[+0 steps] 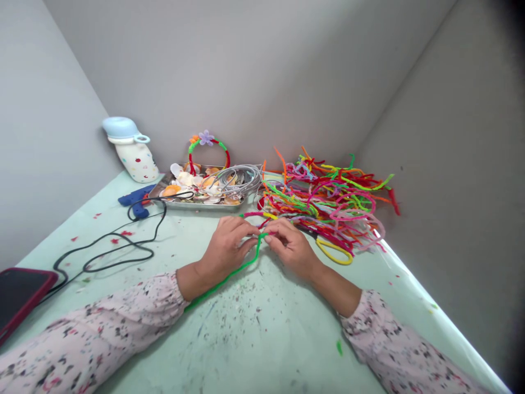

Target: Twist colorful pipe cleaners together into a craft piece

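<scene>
A green pipe cleaner (246, 266) runs from the fingertips down under my left wrist toward the sleeve. My left hand (227, 241) is closed in a pinch on it, near its bend. Close by on the right, my right hand (293, 244) pinches a pink-red pipe cleaner piece that meets the green one between the hands. Behind my fingers arches a band of pink and yellow pipe cleaner (268, 215); its lower part is hidden by my hands. Yellow-handled scissors (334, 253) lie just right of my right hand.
A metal tray (200, 206) of shells and coiled grey wire stands at the back, a flowered pipe-cleaner ring (227, 156) behind it. Right is a heap of pipe cleaners (328, 202). Left are a blue glue gun (137, 198), its black cord, a bottle (135, 156) and a phone (24, 295).
</scene>
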The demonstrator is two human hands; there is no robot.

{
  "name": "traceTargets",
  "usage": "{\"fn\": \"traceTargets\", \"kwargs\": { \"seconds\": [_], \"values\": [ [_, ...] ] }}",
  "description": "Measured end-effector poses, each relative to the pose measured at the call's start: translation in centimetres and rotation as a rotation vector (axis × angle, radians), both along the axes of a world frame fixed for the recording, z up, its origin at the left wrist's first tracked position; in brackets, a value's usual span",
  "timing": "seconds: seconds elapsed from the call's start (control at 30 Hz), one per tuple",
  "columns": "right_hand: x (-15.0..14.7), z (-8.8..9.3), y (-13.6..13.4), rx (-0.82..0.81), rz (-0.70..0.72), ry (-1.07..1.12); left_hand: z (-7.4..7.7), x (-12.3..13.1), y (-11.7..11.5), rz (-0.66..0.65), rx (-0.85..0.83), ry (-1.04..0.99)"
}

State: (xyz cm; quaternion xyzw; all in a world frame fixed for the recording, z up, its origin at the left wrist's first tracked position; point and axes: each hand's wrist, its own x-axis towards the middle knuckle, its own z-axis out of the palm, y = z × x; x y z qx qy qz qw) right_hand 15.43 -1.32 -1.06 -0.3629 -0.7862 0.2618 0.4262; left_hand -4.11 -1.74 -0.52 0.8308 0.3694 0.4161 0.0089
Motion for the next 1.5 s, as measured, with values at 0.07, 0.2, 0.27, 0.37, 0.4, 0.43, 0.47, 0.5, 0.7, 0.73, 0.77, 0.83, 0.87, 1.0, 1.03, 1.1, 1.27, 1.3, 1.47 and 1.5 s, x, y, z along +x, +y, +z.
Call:
{"fn": "traceTargets", "kwargs": {
  "seconds": [0.07, 0.2, 0.27, 0.37, 0.4, 0.43, 0.47, 0.5, 0.7, 0.73, 0.77, 0.83, 0.87, 1.0, 1.03, 1.1, 1.27, 1.3, 1.47, 1.5],
  "values": [
    [0.01, -0.04, 0.00, -0.009, 0.002, 0.003, -0.10, -0.06, 0.07, -0.006, -0.001, -0.005],
    [0.04, -0.15, 0.04, -0.011, 0.001, 0.011, -0.20, -0.14, 0.13, -0.017, -0.020, -0.013],
    [0.04, -0.16, 0.06, -0.011, -0.004, 0.012, -0.21, -0.13, 0.09, -0.022, -0.036, -0.015],
    [0.04, -0.12, 0.06, -0.023, -0.006, 0.015, -0.18, -0.11, -0.02, -0.022, -0.064, -0.008],
    [0.03, -0.10, 0.06, -0.024, -0.006, 0.017, -0.17, -0.11, -0.04, -0.021, -0.070, -0.005],
    [0.03, -0.09, 0.06, -0.022, -0.003, 0.018, -0.15, -0.12, -0.05, -0.020, -0.071, -0.002],
    [0.02, -0.07, 0.07, -0.018, 0.000, 0.019, -0.14, -0.13, -0.05, -0.020, -0.069, 0.002],
    [0.02, -0.06, 0.07, -0.013, 0.001, 0.019, -0.12, -0.15, -0.03, -0.020, -0.066, 0.009],
    [-0.01, -0.04, 0.12, -0.013, 0.002, 0.011, 0.23, -0.11, -0.15, -0.017, -0.070, 0.043],
    [-0.01, -0.04, 0.12, -0.012, 0.004, 0.011, 0.32, -0.06, -0.24, -0.015, -0.077, 0.042],
    [-0.01, -0.04, 0.13, -0.010, 0.006, 0.010, 0.40, 0.00, -0.33, -0.015, -0.084, 0.040],
    [-0.02, -0.03, 0.12, -0.005, 0.008, 0.010, 0.53, 0.09, -0.47, -0.016, -0.097, 0.028],
    [-0.02, -0.01, 0.11, -0.004, 0.009, 0.010, 0.55, 0.12, -0.51, -0.017, -0.103, 0.021],
    [-0.07, 0.09, 0.08, -0.016, 0.016, 0.011, 0.40, 0.15, -0.48, -0.018, -0.124, -0.003],
    [-0.09, 0.11, 0.07, -0.018, 0.017, 0.011, 0.32, 0.16, -0.45, -0.017, -0.133, -0.016],
    [-0.13, 0.15, 0.06, -0.019, 0.017, 0.010, 0.15, 0.17, -0.41, -0.009, -0.152, -0.053],
    [-0.16, 0.16, 0.06, -0.007, 0.015, 0.005, -0.01, 0.17, -0.45, 0.038, -0.197, -0.114],
    [-0.15, 0.14, 0.06, -0.003, 0.016, 0.006, -0.02, 0.16, -0.45, 0.051, -0.209, -0.116],
    [-0.10, 0.02, 0.09, 0.008, 0.023, 0.011, -0.12, 0.12, -0.36, 0.071, -0.267, -0.134],
    [-0.10, 0.00, 0.10, 0.008, 0.021, 0.008, -0.15, 0.14, -0.35, 0.072, -0.277, -0.142]
  ]
}}
